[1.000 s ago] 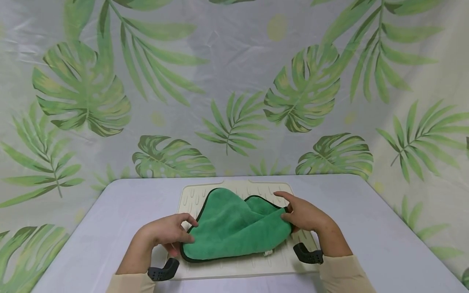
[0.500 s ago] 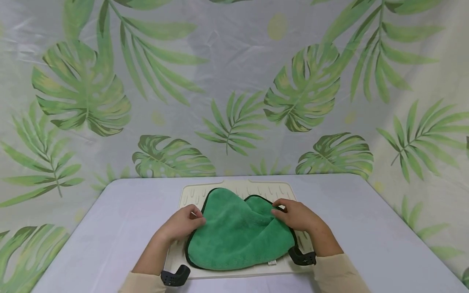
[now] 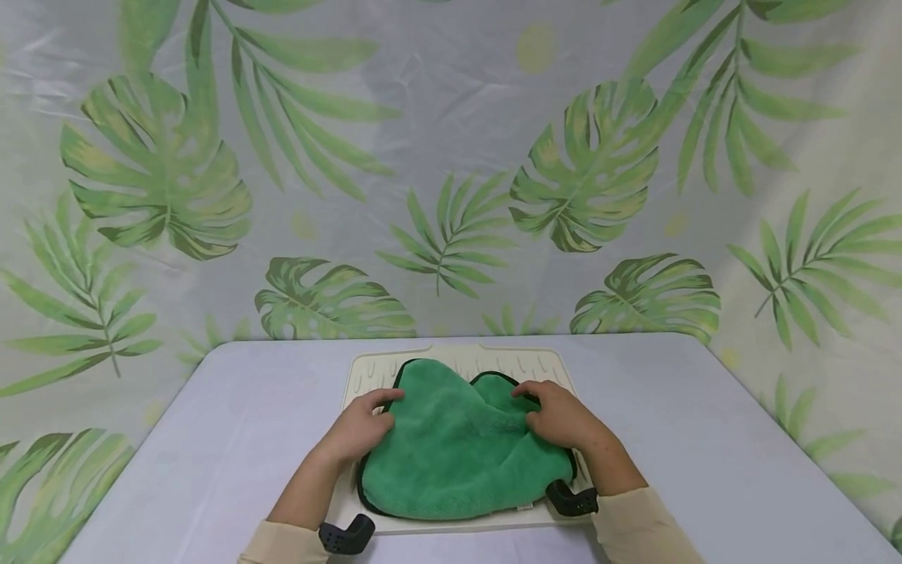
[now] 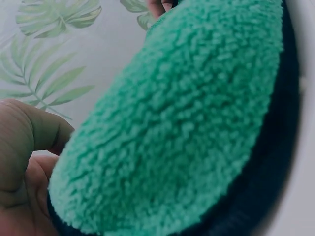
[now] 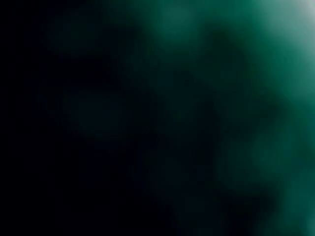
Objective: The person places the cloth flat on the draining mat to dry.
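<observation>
A fluffy green towel (image 3: 458, 446) with dark edging is bunched over a cream ridged board (image 3: 366, 372), two rounded peaks at its far side. My left hand (image 3: 358, 427) holds its left edge, index finger and thumb on the green face. Seen close in the left wrist view, the towel (image 4: 167, 128) bulges up, with the left hand (image 4: 29, 167) at its near edge. On the opposite side my right hand (image 3: 564, 415) grips the right edge, its lower fingers hidden behind the cloth. The right wrist view is nearly black, with blurred green towel (image 5: 275, 157) along its right.
The board lies on a table with a white cover (image 3: 232, 423). Behind the table hangs a leaf-patterned curtain (image 3: 451, 157). Dark wrist-worn camera mounts (image 3: 347, 534) jut inward under both wrists.
Both hands have shifted inward and the left also farther up its edge, regripping the towel. The towel's near part has sagged slightly toward me and its right fold has loosened.
</observation>
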`<action>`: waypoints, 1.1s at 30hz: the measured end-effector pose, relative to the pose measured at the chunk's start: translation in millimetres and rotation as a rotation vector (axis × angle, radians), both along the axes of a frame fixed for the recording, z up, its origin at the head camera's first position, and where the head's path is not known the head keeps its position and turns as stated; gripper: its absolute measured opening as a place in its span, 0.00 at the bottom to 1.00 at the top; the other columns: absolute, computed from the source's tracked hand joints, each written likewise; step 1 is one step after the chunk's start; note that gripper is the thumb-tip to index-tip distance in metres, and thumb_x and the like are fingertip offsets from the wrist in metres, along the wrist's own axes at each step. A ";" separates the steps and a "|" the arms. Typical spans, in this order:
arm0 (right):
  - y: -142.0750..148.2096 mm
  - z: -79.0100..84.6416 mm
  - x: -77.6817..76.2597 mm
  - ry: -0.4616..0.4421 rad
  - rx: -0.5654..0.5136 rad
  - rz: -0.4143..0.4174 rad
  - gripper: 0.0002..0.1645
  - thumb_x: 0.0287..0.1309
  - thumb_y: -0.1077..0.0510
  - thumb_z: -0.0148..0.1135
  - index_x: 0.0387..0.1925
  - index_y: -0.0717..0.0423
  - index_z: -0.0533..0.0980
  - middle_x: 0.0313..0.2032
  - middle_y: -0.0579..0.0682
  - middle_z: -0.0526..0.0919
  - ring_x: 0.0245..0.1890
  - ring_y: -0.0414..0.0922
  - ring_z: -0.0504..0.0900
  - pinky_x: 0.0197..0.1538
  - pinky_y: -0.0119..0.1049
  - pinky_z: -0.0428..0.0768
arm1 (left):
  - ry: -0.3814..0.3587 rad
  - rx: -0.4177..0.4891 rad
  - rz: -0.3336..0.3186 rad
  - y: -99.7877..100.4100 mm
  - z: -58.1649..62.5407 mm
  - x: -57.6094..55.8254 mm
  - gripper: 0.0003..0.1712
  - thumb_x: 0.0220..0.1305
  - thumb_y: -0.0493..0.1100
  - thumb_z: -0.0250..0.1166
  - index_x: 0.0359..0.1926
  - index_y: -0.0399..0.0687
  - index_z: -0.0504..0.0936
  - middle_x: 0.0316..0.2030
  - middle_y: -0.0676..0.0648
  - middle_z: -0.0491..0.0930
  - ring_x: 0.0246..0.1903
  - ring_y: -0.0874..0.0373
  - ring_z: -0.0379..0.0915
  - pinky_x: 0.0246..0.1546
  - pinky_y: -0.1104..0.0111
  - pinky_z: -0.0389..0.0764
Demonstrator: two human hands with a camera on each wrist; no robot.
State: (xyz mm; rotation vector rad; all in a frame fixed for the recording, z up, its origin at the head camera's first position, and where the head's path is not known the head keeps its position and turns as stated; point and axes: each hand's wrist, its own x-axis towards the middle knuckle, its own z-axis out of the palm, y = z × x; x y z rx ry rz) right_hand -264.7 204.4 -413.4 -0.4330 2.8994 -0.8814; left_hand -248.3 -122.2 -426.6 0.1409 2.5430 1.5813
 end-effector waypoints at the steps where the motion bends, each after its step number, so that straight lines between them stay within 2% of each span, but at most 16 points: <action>1: -0.3 -0.2 -0.1 0.006 -0.008 -0.004 0.24 0.63 0.69 0.54 0.59 0.56 0.79 0.61 0.61 0.80 0.65 0.63 0.75 0.59 0.57 0.77 | -0.001 0.006 0.005 -0.1 0.6 0.2 0.28 0.68 0.33 0.52 0.69 0.43 0.75 0.73 0.35 0.67 0.77 0.36 0.55 0.72 0.39 0.63; 5: -1.0 -3.1 -0.7 0.034 -0.002 -0.004 0.20 0.64 0.66 0.58 0.56 0.56 0.81 0.58 0.60 0.82 0.63 0.62 0.77 0.60 0.59 0.77 | -0.005 0.019 0.008 1.3 0.0 0.5 0.28 0.67 0.34 0.53 0.67 0.42 0.76 0.72 0.35 0.69 0.75 0.36 0.57 0.71 0.41 0.65; 10: -2.1 -5.2 -0.5 0.035 0.022 0.018 0.22 0.65 0.65 0.58 0.60 0.59 0.79 0.61 0.61 0.81 0.64 0.63 0.77 0.62 0.59 0.76 | -0.006 0.016 -0.026 4.8 -3.1 0.5 0.31 0.65 0.34 0.54 0.70 0.40 0.74 0.73 0.34 0.67 0.76 0.36 0.55 0.72 0.42 0.64; 12: -2.5 -5.2 -1.4 0.038 0.022 0.023 0.23 0.66 0.65 0.57 0.61 0.60 0.79 0.62 0.62 0.81 0.52 0.59 0.83 0.56 0.54 0.79 | -0.006 0.011 -0.031 5.1 -2.9 0.5 0.32 0.64 0.34 0.55 0.71 0.41 0.72 0.74 0.35 0.66 0.77 0.37 0.54 0.73 0.42 0.64; 14: -2.6 -4.6 -2.2 0.048 0.010 0.013 0.23 0.67 0.65 0.57 0.62 0.60 0.78 0.63 0.63 0.80 0.38 0.56 0.83 0.47 0.48 0.79 | -0.010 0.018 -0.024 4.3 -1.5 0.5 0.34 0.64 0.34 0.54 0.72 0.42 0.71 0.75 0.35 0.64 0.77 0.37 0.54 0.72 0.44 0.65; 16: -2.6 -3.7 -2.8 0.067 -0.005 -0.008 0.23 0.68 0.63 0.57 0.64 0.59 0.77 0.64 0.63 0.79 0.36 0.54 0.82 0.45 0.46 0.78 | -0.012 0.024 -0.005 2.4 0.4 0.5 0.34 0.63 0.34 0.54 0.73 0.44 0.71 0.75 0.35 0.64 0.76 0.39 0.57 0.68 0.48 0.69; 17: -2.1 -3.7 -3.3 0.073 -0.014 -0.018 0.24 0.69 0.62 0.57 0.65 0.59 0.76 0.65 0.63 0.78 0.36 0.55 0.82 0.45 0.47 0.78 | -0.013 0.025 0.007 1.3 1.4 0.5 0.35 0.63 0.34 0.54 0.73 0.45 0.71 0.75 0.35 0.63 0.74 0.40 0.60 0.64 0.50 0.71; 19: -1.6 -3.4 -3.9 0.086 -0.033 -0.042 0.26 0.71 0.61 0.57 0.68 0.58 0.74 0.67 0.63 0.76 0.52 0.60 0.83 0.54 0.54 0.80 | -0.016 0.027 0.028 -1.2 4.1 0.4 0.36 0.63 0.34 0.54 0.73 0.46 0.70 0.75 0.35 0.64 0.65 0.44 0.68 0.56 0.56 0.73; 20: -1.5 -3.3 -4.2 0.090 -0.041 -0.057 0.27 0.71 0.60 0.57 0.69 0.57 0.72 0.68 0.63 0.75 0.60 0.63 0.80 0.59 0.57 0.79 | -0.017 0.028 0.037 -2.5 5.1 0.3 0.36 0.63 0.34 0.54 0.74 0.47 0.70 0.75 0.35 0.64 0.61 0.46 0.69 0.52 0.58 0.72; 21: -1.2 -3.5 -4.5 0.097 -0.045 -0.061 0.28 0.71 0.60 0.57 0.71 0.57 0.71 0.69 0.64 0.74 0.66 0.64 0.74 0.63 0.60 0.76 | -0.023 0.035 0.042 -3.7 6.2 -0.1 0.36 0.63 0.34 0.54 0.74 0.47 0.69 0.75 0.35 0.64 0.52 0.47 0.71 0.48 0.59 0.73; 22: -0.8 -3.7 -5.0 0.099 -0.055 -0.063 0.29 0.71 0.60 0.56 0.72 0.58 0.69 0.70 0.64 0.72 0.70 0.65 0.70 0.66 0.62 0.74 | -0.022 0.032 0.047 -4.9 6.9 -0.3 0.37 0.63 0.34 0.54 0.74 0.47 0.69 0.75 0.35 0.64 0.51 0.48 0.71 0.48 0.59 0.73; 26: 0.1 -4.9 -6.5 0.119 -0.071 -0.059 0.36 0.71 0.61 0.56 0.77 0.61 0.60 0.75 0.67 0.63 0.74 0.67 0.62 0.70 0.64 0.68 | -0.015 0.015 0.051 -9.3 8.1 -2.1 0.37 0.64 0.35 0.53 0.75 0.48 0.67 0.75 0.34 0.63 0.53 0.47 0.69 0.48 0.59 0.72; 27: 0.5 -5.4 -7.1 0.121 -0.073 -0.056 0.38 0.71 0.61 0.56 0.78 0.61 0.57 0.76 0.67 0.60 0.75 0.67 0.60 0.71 0.65 0.66 | -0.009 0.007 0.049 -10.2 8.3 -2.6 0.37 0.64 0.36 0.53 0.76 0.48 0.67 0.75 0.34 0.62 0.55 0.46 0.68 0.48 0.59 0.72; 28: 0.8 -5.8 -7.6 0.120 -0.075 -0.056 0.39 0.71 0.61 0.55 0.79 0.61 0.54 0.78 0.67 0.56 0.76 0.67 0.58 0.72 0.65 0.65 | -0.003 -0.003 0.049 -11.1 8.3 -3.0 0.37 0.64 0.36 0.53 0.76 0.48 0.67 0.76 0.34 0.61 0.61 0.46 0.65 0.48 0.59 0.71; 30: 1.2 -6.5 -8.3 0.115 -0.085 -0.060 0.42 0.72 0.61 0.54 0.80 0.61 0.49 0.79 0.67 0.49 0.78 0.68 0.53 0.73 0.66 0.62 | -0.001 -0.005 0.052 -12.7 8.7 -3.6 0.37 0.65 0.36 0.52 0.76 0.48 0.66 0.76 0.33 0.60 0.61 0.44 0.65 0.45 0.59 0.71; 33: 1.9 -7.3 -9.2 0.098 -0.104 -0.071 0.44 0.73 0.60 0.52 0.81 0.61 0.43 0.80 0.67 0.43 0.79 0.68 0.49 0.73 0.67 0.61 | -0.006 -0.004 0.063 -14.7 8.8 -4.4 0.36 0.66 0.36 0.51 0.77 0.47 0.65 0.77 0.32 0.58 0.63 0.43 0.63 0.47 0.57 0.70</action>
